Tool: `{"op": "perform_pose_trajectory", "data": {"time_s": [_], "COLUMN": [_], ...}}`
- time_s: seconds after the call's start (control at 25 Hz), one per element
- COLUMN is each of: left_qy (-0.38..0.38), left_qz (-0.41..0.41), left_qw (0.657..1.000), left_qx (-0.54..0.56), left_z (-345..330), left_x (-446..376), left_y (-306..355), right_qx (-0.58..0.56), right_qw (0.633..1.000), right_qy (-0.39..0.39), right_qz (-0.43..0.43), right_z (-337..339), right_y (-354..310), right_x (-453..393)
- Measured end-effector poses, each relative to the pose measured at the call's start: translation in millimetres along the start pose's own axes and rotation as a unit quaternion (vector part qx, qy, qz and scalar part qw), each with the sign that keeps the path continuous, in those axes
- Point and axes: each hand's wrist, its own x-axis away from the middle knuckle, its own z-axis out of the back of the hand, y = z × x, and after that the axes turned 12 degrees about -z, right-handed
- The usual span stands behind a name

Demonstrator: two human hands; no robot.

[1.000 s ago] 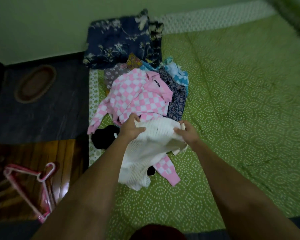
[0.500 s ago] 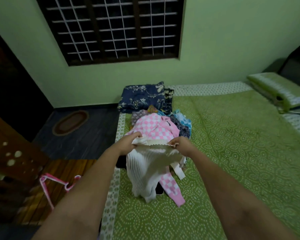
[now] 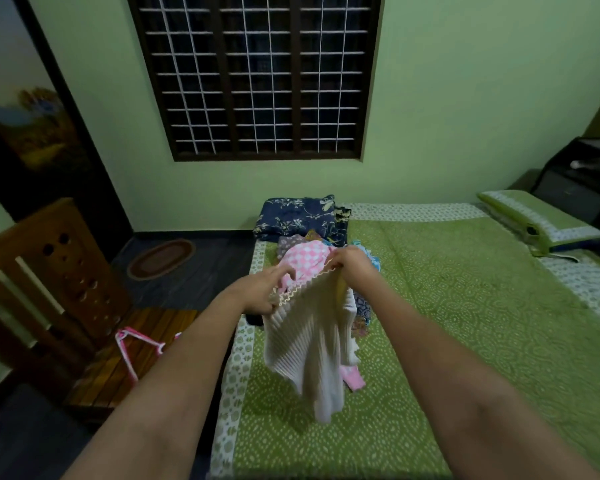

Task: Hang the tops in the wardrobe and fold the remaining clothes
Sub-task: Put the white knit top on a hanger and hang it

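Note:
A white ribbed top (image 3: 312,344) hangs in the air above the bed's left side, held up by its scalloped edge. My left hand (image 3: 264,292) pinches that edge at the left and my right hand (image 3: 355,263) grips it at the right. Behind it lies the pile of clothes, with a pink-and-white checked top (image 3: 303,259) on top and a pink sleeve (image 3: 354,377) sticking out below the white top. Pink hangers (image 3: 132,348) lie on the wooden board at the left.
The bed (image 3: 447,323) has a green patterned sheet. A folded navy floral blanket (image 3: 295,218) lies at its far left corner, a green pillow (image 3: 537,220) at the right. A wooden footboard (image 3: 49,271) and an oval mat (image 3: 161,258) are at the left, a barred window (image 3: 257,74) ahead.
Both hands have lifted the white top higher off the pile and the bed. My view has tilted up, bringing the window and wall into sight.

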Motion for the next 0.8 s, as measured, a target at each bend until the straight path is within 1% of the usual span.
{"op": "perform_pose_trajectory", "data": {"time_s": [0.04, 0.08, 0.12, 0.16, 0.2, 0.28, 0.4, 0.44, 0.52, 0.6, 0.64, 0.68, 0.72, 0.8], "left_qy": [0.014, 0.043, 0.074, 0.1, 0.116, 0.139, 0.144, 0.155, 0.201, 0.274, 0.318, 0.356, 0.386, 0.424], "left_qz": [0.002, 0.02, 0.037, 0.045, 0.044, 0.017, 0.009, 0.011, 0.025, 0.071, 0.107, 0.14, 0.164, 0.196], "left_qw": [0.995, 0.978, 0.952, 0.93, 0.92, 0.916, 0.911, 0.904, 0.887, 0.863, 0.849, 0.837, 0.828, 0.828], "left_qx": [0.094, 0.203, 0.294, 0.35, 0.371, 0.375, 0.387, 0.399, 0.415, 0.419, 0.407, 0.392, 0.372, 0.31], "left_z": [1.0, 3.7, 7.9, 11.2, 15.2, 20.9, 23.1, 23.9, 24.9, 26.8, 29.6, 35.3, 42.7, 62.3], "left_x": [3.5, 4.5, 3.9, 0.8, -2.7, -8.4, -16.8, -19.4, -28.3, -39.5, -46.4, -49.8, -53.2, -55.4], "left_y": [8.0, 18.0, 30.4, 39.1, 46.3, 57.4, 69.4, 75.0, 86.4, 91.8, 91.0, 93.4, 94.6, 100.1], "right_qx": [-0.033, -0.069, -0.096, -0.116, -0.137, -0.196, -0.273, -0.284, -0.318, -0.366, -0.395, -0.418, -0.428, -0.422], "right_qw": [0.999, 0.997, 0.995, 0.993, 0.99, 0.979, 0.961, 0.957, 0.939, 0.907, 0.892, 0.883, 0.884, 0.895], "right_qy": [0.009, 0.014, 0.016, 0.021, 0.018, 0.016, 0.039, 0.061, 0.123, 0.187, 0.194, 0.183, 0.161, 0.121], "right_qz": [0.006, 0.013, 0.016, 0.022, 0.033, 0.046, 0.016, 0.002, -0.04, -0.091, -0.106, -0.109, -0.101, -0.075], "right_z": [6.5, 11.1, 15.4, 19.5, 23.3, 35.6, 53.9, 56.5, 56.8, 48.9, 41.7, 33.3, 25.7, 19.5], "right_y": [-10.9, -21.0, -31.1, -40.0, -46.7, -55.5, -58.2, -57.6, -56.4, -55.2, -54.3, -53.8, -53.6, -56.6], "right_x": [7.5, 12.8, 17.7, 22.2, 25.1, 30.7, 35.6, 36.9, 41.0, 49.3, 54.1, 58.1, 61.4, 64.4]}}
